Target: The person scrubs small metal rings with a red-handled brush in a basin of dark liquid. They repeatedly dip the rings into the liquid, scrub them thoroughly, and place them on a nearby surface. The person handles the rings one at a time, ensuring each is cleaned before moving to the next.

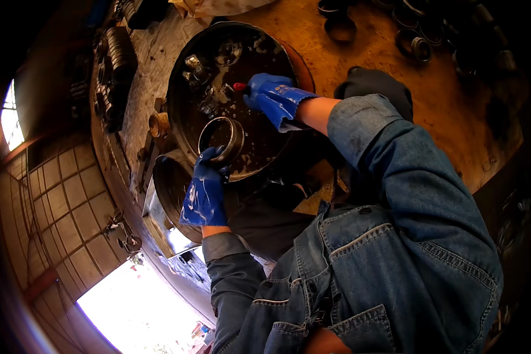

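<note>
My left hand (203, 192), in a blue rubber glove, grips a wide metal ring (238, 140) by its near side. The ring is tilted over the near part of a round, dark basin (172, 97) with liquid in it. Also gloved in blue, my right hand (271, 95) is closed above the basin's right half. From its fist pokes the red end (239, 87) of something; the rest of that thing is hidden by the glove. Wet, shiny metal parts (196, 69) lie in the basin on the far left, among pale foam or residue.
Several dark metal rings (340, 28) stand on the brown tabletop (448, 127) at the far right. Stacked ribbed parts (121, 53) lie left of the basin. A second round container (170, 183) sits near my left hand. A dark rounded object (377, 88) is beside my right forearm.
</note>
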Available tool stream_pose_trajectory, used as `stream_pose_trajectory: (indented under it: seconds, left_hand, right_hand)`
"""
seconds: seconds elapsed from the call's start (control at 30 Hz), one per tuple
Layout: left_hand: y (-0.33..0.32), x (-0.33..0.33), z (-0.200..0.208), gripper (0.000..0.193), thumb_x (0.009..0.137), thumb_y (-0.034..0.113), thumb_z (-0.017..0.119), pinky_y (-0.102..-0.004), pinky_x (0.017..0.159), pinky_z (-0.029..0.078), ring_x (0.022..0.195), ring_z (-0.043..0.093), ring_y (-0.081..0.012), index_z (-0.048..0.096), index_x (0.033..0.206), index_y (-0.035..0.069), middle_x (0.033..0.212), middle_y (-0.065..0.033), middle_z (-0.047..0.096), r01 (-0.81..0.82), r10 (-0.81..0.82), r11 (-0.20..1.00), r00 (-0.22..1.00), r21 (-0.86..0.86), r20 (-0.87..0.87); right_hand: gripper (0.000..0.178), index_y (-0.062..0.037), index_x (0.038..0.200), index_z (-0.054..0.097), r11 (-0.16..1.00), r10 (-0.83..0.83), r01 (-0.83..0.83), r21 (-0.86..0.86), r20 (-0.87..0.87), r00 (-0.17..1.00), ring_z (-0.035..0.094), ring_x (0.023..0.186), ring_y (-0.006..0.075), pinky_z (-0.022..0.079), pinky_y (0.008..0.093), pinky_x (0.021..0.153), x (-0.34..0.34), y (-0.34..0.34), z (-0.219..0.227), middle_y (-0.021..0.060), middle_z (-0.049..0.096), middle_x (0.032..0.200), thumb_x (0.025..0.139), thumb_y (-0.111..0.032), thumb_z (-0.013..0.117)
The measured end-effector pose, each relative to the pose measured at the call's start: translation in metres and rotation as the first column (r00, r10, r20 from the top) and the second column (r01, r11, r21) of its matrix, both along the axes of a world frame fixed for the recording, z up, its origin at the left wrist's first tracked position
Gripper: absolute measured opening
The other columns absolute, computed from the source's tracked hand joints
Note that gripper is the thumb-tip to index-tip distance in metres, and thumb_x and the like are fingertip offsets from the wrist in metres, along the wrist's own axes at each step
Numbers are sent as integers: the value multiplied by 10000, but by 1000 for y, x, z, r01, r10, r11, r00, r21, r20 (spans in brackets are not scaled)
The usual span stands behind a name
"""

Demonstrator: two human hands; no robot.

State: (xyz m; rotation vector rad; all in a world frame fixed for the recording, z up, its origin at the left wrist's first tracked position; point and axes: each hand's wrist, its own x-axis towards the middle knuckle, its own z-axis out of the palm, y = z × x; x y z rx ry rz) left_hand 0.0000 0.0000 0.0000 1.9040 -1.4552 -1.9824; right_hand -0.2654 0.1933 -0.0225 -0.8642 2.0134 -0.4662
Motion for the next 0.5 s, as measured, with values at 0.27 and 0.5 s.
stream_pose_trajectory:
  seconds: [0.27,0.5]
  left_hand:
    - [-2,3,-11,256,938,277,669,-344,549,433,631,517,-216,657,1165,160,1083,-28,754,-38,38,999,999,-35,15]
    - [-10,4,-12,248,933,285,679,-363,518,420,606,512,-233,665,1149,163,1068,-39,752,-78,78,997,996,-9,36]
  right_hand:
    - [476,-167,1230,760,1000,-8,8,8,17,1000,766,979,284,613,410,909,4,-4,-12,74,789,1087,961,-547,663]
    - [462,-174,1229,762,999,13,-14,45,23,1000,767,958,285,619,412,887,3,-16,-16,71,792,1075,958,-538,673]
